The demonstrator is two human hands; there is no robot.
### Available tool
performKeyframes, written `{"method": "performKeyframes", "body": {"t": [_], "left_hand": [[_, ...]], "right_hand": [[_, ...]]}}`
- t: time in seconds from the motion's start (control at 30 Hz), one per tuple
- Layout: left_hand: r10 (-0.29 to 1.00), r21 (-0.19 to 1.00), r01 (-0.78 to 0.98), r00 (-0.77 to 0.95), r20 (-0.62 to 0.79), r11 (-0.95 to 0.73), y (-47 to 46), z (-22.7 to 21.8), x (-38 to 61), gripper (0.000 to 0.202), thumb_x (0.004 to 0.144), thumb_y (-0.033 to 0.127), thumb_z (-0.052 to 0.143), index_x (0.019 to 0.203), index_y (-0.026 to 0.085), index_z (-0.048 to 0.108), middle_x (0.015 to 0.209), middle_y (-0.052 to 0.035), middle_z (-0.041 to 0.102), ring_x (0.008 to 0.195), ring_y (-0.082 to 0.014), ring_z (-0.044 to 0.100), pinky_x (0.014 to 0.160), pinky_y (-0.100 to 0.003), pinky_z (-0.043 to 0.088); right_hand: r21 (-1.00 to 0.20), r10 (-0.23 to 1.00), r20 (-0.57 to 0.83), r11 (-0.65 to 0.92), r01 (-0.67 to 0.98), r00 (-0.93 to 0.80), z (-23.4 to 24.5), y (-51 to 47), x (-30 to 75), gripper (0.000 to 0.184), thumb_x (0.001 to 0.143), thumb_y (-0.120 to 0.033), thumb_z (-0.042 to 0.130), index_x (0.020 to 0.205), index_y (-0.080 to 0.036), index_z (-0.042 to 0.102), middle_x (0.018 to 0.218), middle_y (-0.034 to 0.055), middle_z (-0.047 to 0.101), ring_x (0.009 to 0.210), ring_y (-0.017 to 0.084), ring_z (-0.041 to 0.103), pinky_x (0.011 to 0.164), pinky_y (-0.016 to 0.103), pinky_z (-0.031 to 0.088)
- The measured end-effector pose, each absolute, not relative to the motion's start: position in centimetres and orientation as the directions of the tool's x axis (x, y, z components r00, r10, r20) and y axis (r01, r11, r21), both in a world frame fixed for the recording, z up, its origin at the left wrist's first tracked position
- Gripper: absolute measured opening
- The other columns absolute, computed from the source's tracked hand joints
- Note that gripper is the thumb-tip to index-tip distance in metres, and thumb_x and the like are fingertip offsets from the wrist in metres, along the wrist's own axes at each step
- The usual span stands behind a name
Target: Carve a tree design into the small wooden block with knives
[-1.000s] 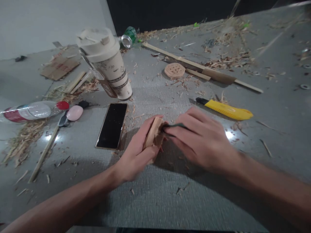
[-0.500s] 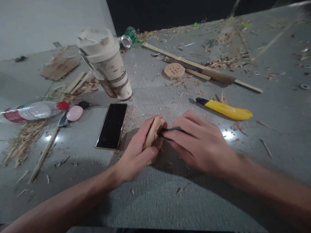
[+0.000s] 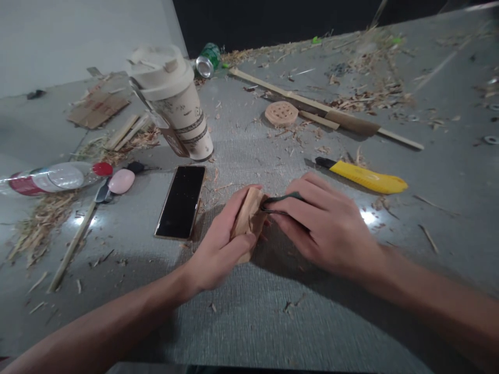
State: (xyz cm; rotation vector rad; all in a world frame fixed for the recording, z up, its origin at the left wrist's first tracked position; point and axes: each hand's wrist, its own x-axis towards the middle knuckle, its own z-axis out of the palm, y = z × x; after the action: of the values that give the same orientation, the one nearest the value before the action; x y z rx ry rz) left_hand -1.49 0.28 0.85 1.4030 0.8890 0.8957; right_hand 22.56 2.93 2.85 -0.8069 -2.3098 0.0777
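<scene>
My left hand (image 3: 222, 246) is closed around a small block of pale wood (image 3: 248, 215), held tilted just above the grey table with the thumb along its near side. Pinched between the fingers and thumb of my right hand (image 3: 325, 223) is a folded dark sheet that looks like sandpaper (image 3: 283, 202). Its left edge meets the block's upper right edge. The far side of the block and part of the sheet are hidden by my fingers.
A phone (image 3: 181, 202) and a lidded paper cup (image 3: 181, 111) stand left of my hands. Beyond my right hand lies a yellow box cutter (image 3: 364, 176). Further back are a carved wooden disc (image 3: 281, 113), a long stick (image 3: 280, 93) and a green can (image 3: 208, 61). Shavings litter the table.
My right hand has shifted slightly right and up with the dark sheet, showing more of the block's face. My left hand keeps its grip on the block.
</scene>
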Motion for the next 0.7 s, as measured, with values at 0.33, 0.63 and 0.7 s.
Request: {"method": "performKeyframes", "body": {"t": [0.33,0.63,0.7], "left_hand": [[0.912,0.997,0.056,0.408,0.029,-0.057,0.17,0.69,-1.72,0.070,0.096,0.028,0.072,0.164,0.027,0.053,0.160,-0.0112,0.069,0.145,-0.0368,0.065,0.130,-0.058,0.051],[0.908,0.996,0.057,0.416,0.039,-0.069,0.09,0.67,-1.80,0.068,0.098,0.024,0.071,0.164,0.028,0.053,0.155,-0.0092,0.071,0.139,-0.0335,0.067,0.125,-0.053,0.053],[0.908,0.995,0.058,0.417,0.046,-0.077,0.04,0.65,-1.87,0.068,0.098,0.024,0.071,0.164,0.028,0.053,0.153,-0.0089,0.072,0.135,-0.0332,0.067,0.123,-0.054,0.053]], "right_hand": [[-0.295,0.600,0.573,0.787,0.543,-0.558,2.49,3.37,23.02,0.021,0.113,-0.017,0.063,0.100,-0.021,0.079,0.088,0.0050,0.069,0.084,0.022,0.059,0.074,0.039,0.051],[-0.333,0.595,0.582,0.796,0.506,-0.554,2.60,3.25,22.73,0.021,0.114,-0.014,0.063,0.097,-0.021,0.074,0.087,0.0043,0.068,0.083,0.020,0.060,0.072,0.037,0.050],[-0.350,0.599,0.578,0.795,0.496,-0.553,2.58,3.19,22.62,0.022,0.115,-0.014,0.062,0.096,-0.022,0.073,0.087,0.0042,0.068,0.083,0.020,0.060,0.072,0.037,0.051]]}}
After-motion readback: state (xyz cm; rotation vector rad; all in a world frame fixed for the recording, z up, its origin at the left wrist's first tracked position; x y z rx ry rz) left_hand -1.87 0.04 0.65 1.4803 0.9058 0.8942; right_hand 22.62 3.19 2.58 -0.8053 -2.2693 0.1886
